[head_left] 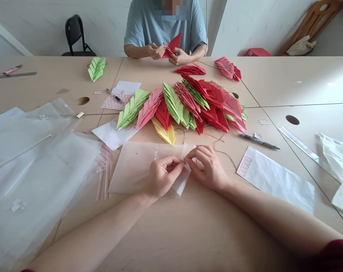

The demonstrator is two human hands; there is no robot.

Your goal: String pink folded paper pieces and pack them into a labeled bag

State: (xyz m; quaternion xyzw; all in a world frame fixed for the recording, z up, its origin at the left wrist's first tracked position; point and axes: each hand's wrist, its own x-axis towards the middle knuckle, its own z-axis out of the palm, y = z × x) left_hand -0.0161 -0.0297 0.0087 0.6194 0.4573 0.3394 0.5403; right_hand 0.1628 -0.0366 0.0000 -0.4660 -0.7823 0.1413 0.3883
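A frosted clear plastic bag (133,166) lies flat on the table in front of me, its right end under both hands. My left hand (165,175) is closed, thumb and forefinger pinched together over the bag. Opposite it, my right hand (207,166) is also closed in a pinch, and the fingertips of both hands meet. Whatever sits between them is too small to make out. A bit of red-marked label shows beside the right fingers. Just beyond lies a pile of folded paper pieces (175,104) in green, pink, red and yellow, with dark strings trailing from it.
Large plastic bags (41,158) cover the left side. A pen (259,141) and a white label sheet (276,179) lie to the right, near a ruler (298,144). Across the table, a person in blue (166,34) holds a red folded paper piece (173,45).
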